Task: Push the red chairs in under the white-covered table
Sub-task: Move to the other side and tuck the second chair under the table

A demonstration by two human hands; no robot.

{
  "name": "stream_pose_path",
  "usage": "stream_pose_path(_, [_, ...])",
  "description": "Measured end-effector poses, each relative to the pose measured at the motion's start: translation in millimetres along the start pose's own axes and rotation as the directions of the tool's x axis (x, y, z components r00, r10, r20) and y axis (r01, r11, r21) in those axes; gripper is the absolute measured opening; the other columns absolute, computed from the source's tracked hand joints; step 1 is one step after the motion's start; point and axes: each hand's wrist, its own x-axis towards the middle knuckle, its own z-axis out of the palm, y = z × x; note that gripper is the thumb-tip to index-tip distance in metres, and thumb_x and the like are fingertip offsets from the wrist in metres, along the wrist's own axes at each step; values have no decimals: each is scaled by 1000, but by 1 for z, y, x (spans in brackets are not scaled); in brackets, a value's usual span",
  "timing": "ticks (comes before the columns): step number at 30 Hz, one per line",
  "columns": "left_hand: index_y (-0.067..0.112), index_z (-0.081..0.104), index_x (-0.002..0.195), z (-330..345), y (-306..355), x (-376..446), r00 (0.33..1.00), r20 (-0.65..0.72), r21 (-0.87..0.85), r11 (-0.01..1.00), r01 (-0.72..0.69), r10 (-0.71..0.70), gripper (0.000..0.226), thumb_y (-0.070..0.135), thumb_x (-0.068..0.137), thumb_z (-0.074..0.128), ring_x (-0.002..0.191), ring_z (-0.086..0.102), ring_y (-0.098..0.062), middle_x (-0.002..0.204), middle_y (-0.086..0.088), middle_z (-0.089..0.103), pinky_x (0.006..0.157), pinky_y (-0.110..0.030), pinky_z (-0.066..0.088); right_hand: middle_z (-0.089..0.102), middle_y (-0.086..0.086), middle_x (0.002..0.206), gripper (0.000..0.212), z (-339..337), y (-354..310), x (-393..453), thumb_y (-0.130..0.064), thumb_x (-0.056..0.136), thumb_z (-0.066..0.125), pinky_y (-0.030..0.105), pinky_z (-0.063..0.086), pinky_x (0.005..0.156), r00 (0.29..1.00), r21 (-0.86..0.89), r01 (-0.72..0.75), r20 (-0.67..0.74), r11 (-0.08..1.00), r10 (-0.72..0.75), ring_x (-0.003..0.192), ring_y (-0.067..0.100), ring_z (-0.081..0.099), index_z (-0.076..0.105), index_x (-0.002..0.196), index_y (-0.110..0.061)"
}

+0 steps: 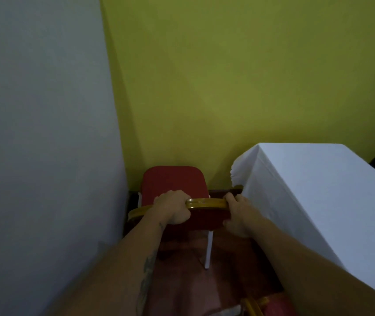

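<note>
A red chair (174,181) with a gold-framed backrest and white legs stands in the corner, its seat facing the yellow wall. My left hand (172,209) grips the gold top rail of the backrest near its middle. My right hand (237,215) holds the same rail at its right end. The white-covered table (318,185) stands to the right of the chair, its near-left corner almost touching my right hand. The chair sits beside the table, not under it.
A grey wall (45,133) closes the left side and a yellow wall (227,87) lies ahead. Reddish carpet (186,281) covers the floor below my arms. Part of another red chair with a gold frame (264,305) shows at the bottom edge.
</note>
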Motion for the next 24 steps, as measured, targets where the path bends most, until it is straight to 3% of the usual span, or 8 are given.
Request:
stream_pose_path(4, [31, 67, 76, 7, -2, 0, 999, -48, -3, 1000, -11, 11, 25, 14, 70, 50, 93, 63, -30, 87, 2, 67, 99, -49, 43, 46, 8, 135, 53, 7, 0, -2, -33, 91, 58, 49, 46, 101, 997, -73, -11, -71, 997, 6, 126, 29, 45, 34, 136, -20])
stream_pose_path(8, [27, 67, 76, 7, -9, -7, 999, -25, 20, 999, -36, 37, 22, 15, 68, 50, 88, 64, -29, 79, 4, 65, 101, -51, 44, 45, 8, 131, 66, 7, -1, -18, -37, 85, 64, 48, 47, 99, 1000, -126, 16, 2, 992, -16, 124, 30, 46, 30, 139, -18])
stream_pose_path(10, [29, 71, 83, 4, -13, -13, 999, 21, 46, 998, -50, 49, 33, 18, 64, 48, 90, 64, -31, 80, 4, 66, 100, -53, 44, 44, 9, 132, 72, 9, -4, -32, -41, 83, 65, 48, 47, 98, 999, -148, 30, 27, 988, -27, 123, 32, 45, 28, 140, -18])
stream_pose_path(13, [35, 74, 89, -2, -21, -22, 989, 137, 38, 997, -60, 54, 41, 12, 69, 47, 90, 65, -30, 78, 5, 66, 89, -46, 49, 44, 10, 135, 80, 15, -12, -57, -48, 82, 66, 48, 48, 97, 998, -183, 52, 47, 982, -44, 123, 34, 46, 25, 144, -17])
stream_pose_path(16, [27, 75, 108, -7, -25, -35, 982, 184, 88, 995, -54, 37, 44, 8, 77, 50, 93, 68, -29, 96, -5, 73, 81, -39, 55, 51, 11, 130, 67, 18, -26, -87, -40, 85, 65, 41, 46, 84, 995, -258, 103, 12, 961, -104, 115, 34, 55, 32, 138, -15])
stream_pose_path(18, [27, 67, 129, -9, -27, -44, 982, 184, 179, 984, -2, -31, 55, 11, 79, 52, 111, 64, -29, 121, -9, 69, 96, -44, 49, 57, 11, 124, 49, 22, -33, -104, -30, 88, 61, 38, 43, 77, 987, -281, 140, -34, 949, -156, 108, 32, 61, 40, 129, -14])
stream_pose_path(21, [29, 45, 150, -8, -35, -57, 983, 85, 240, 961, 137, -161, 76, 24, 75, 55, 135, 47, -33, 150, -7, 49, 111, -47, 38, 62, 9, 118, 33, 24, -37, -119, -27, 91, 59, 38, 44, 75, 980, -248, 154, -81, 956, -179, 104, 31, 63, 48, 120, -15])
stream_pose_path(24, [21, 57, 141, -4, -48, -78, 956, -132, 48, 962, 270, -262, 80, 28, 61, 53, 129, 51, -37, 144, -14, 54, 108, -46, 44, 61, 11, 123, 37, 23, -37, -123, -31, 93, 60, 39, 46, 82, 982, -229, 163, -52, 960, -180, 110, 34, 61, 52, 123, -13])
